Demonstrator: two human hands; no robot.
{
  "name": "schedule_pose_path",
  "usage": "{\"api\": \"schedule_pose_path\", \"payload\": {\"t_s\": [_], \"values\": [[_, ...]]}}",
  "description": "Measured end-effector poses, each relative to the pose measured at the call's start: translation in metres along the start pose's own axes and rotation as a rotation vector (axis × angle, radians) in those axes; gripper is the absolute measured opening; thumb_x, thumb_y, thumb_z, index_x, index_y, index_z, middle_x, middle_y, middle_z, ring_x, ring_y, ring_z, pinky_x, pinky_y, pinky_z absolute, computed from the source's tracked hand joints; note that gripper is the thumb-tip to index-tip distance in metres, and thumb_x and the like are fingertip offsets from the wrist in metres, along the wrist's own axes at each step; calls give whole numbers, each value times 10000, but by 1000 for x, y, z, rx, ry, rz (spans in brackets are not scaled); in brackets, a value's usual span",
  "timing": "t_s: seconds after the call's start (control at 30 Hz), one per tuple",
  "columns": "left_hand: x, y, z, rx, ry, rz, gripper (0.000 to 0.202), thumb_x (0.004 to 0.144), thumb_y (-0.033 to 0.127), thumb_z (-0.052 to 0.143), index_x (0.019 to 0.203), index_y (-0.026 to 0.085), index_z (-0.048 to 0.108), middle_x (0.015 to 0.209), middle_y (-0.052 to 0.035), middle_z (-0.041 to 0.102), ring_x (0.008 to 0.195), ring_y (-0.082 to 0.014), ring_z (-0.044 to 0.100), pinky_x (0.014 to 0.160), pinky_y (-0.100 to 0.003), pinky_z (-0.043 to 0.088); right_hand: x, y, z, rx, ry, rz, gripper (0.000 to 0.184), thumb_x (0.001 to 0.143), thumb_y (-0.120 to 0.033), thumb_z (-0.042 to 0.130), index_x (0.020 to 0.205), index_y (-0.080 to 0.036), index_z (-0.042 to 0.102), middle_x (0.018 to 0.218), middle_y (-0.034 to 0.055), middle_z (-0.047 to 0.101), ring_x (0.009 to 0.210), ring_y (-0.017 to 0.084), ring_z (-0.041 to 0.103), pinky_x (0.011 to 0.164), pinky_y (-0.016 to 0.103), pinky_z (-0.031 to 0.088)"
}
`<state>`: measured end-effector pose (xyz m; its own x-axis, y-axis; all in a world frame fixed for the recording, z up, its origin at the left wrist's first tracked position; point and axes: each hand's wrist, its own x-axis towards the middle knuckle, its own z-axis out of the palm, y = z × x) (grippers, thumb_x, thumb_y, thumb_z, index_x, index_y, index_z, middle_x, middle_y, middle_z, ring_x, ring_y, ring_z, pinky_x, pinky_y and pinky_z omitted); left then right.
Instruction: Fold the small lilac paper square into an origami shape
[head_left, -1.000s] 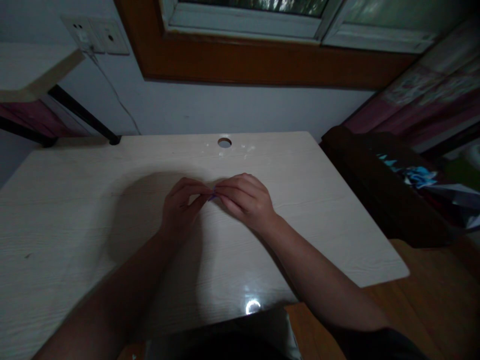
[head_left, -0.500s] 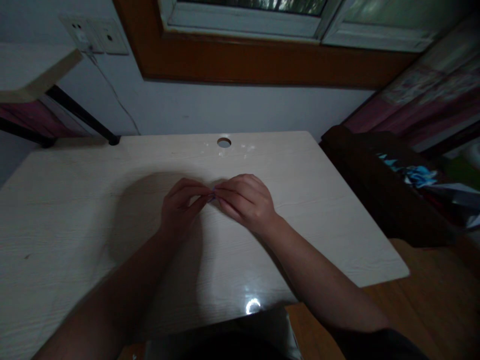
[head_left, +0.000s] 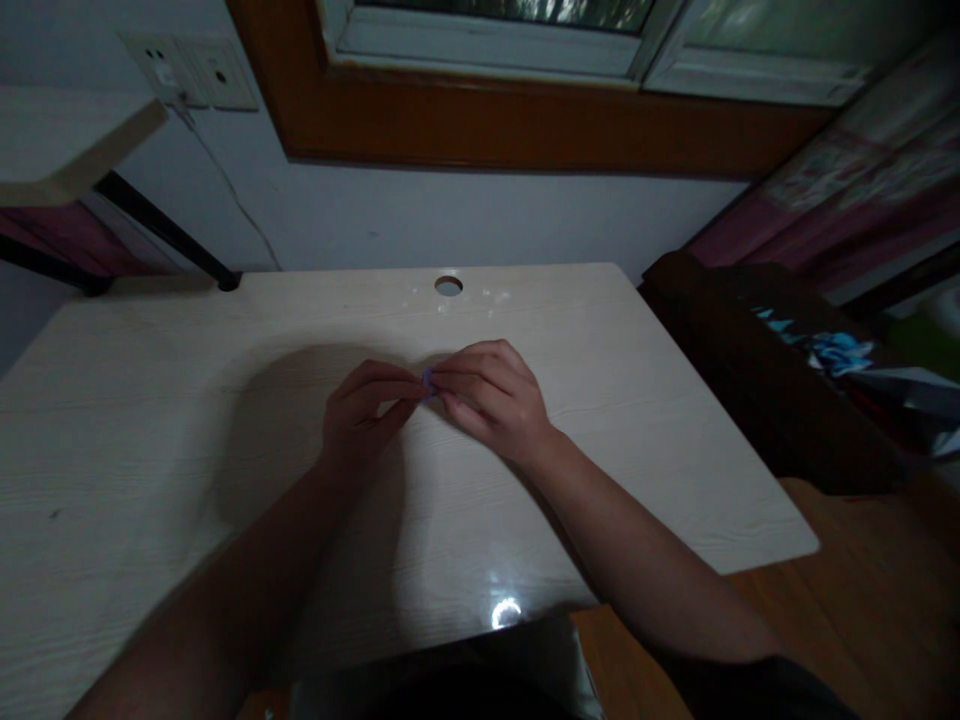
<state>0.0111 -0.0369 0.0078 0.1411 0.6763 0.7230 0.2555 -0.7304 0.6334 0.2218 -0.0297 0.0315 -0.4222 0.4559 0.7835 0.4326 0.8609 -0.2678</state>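
Observation:
Between the fingertips of both hands is a small purple object (head_left: 427,382), mostly covered, its kind too small to make out. My left hand (head_left: 367,410) pinches it from the left with thumb and fingers. From the other side my right hand (head_left: 499,400) grips it, fingers closed together and the back of the hand turned up. Both hands are over the middle of the pale wood-grain desk (head_left: 300,310), casting a broad shadow to the left.
A round cable hole (head_left: 448,286) is near the desk's back edge. At left a shelf (head_left: 75,140) stands on black legs. A white cord (head_left: 232,190) hangs from the wall socket (head_left: 161,70). Dark furniture with blue cloth (head_left: 840,352) is beyond the right edge.
My right hand has shifted slightly upward and its fingers have moved. More of the small purple object now shows between the fingertips. My left hand is almost where it was.

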Motion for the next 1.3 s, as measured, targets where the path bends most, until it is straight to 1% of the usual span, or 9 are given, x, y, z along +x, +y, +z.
{"api": "schedule_pose_path", "payload": {"t_s": [0.1, 0.3, 0.4, 0.5, 0.67, 0.87, 1.13, 1.2, 1.3], "values": [[1, 1, 0, 32, -11, 3, 90, 871, 218, 731, 936, 276, 753, 939, -29, 708, 865, -158, 665, 775, -312, 556, -3, 1, 0, -14, -10, 11, 281, 918, -219, 681, 1190, -290, 669, 1089, 47, 751, 1032, 242, 667, 882, 450, 553], [0, 0, 4, 35, 62, 7, 120, 823, 256, 788, 928, 292, 744, 939, -19, 680, 872, -164, 653, 785, -330, 562, -5, 1, -2, -75, -36, -28, 286, 911, -234, 698, 1191, -287, 670, 1076, 50, 753, 1013, 245, 659, 855, 442, 538], [0, 1, 3, 54, 42, 40, 160, 814, 223, 794, 951, 291, 748, 934, -17, 679, 858, -156, 649, 770, -315, 555, -4, 1, -3, -75, -52, -57, 290, 912, -237, 700, 1195, -285, 665, 1074, 45, 751, 1004, 229, 660, 851, 423, 536], [0, 1, 1, 94, 30, 59, 133, 833, 202, 771, 933, 287, 753, 898, -16, 688, 822, -150, 645, 738, -301, 547, -3, 1, -2, -62, -51, -28, 264, 923, -261, 687, 1186, -286, 674, 1061, 47, 746, 1007, 224, 661, 859, 419, 536], [0, 1, 0, 85, 92, -21, 75, 844, 239, 763, 911, 270, 749, 892, -22, 704, 820, -162, 657, 735, -316, 556, -1, 1, -1, 0, -13, 19, 235, 943, -235, 642, 1173, -263, 680, 1044, 61, 752, 972, 223, 673, 853, 425, 548], [0, 1, 4, -58, 152, -82, 79, 853, 214, 752, 912, 260, 727, 908, -19, 719, 841, -157, 672, 749, -310, 562, 2, 4, -1, 14, 27, 39, 250, 934, -167, 617, 1162, -253, 677, 1070, 63, 754, 967, 224, 672, 858, 436, 543], [-2, -1, 7, -124, 106, -171, 59, 876, 265, 729, 929, 245, 712, 950, -48, 723, 879, -167, 685, 773, -313, 582, -2, 9, 1, -20, 30, 29, 238, 919, -179, 672, 1140, -268, 681, 1050, 51, 748, 973, 218, 655, 862, 422, 526], [-1, -2, 7, -84, 77, -158, 93, 864, 247, 742, 954, 247, 719, 949, -47, 720, 889, -167, 683, 791, -315, 579, -3, 10, 1, -34, 14, 15, 229, 920, -181, 674, 1132, -269, 681, 1049, 49, 746, 980, 219, 649, 867, 419, 523], [1, -1, 5, 22, 17, -89, 146, 850, 226, 756, 994, 248, 738, 941, -41, 715, 880, -161, 679, 809, -308, 572, -3, 10, -1, -76, -16, -16, 204, 926, -193, 672, 1117, -264, 681, 1038, 48, 747, 973, 218, 644, 855, 408, 511]]}}
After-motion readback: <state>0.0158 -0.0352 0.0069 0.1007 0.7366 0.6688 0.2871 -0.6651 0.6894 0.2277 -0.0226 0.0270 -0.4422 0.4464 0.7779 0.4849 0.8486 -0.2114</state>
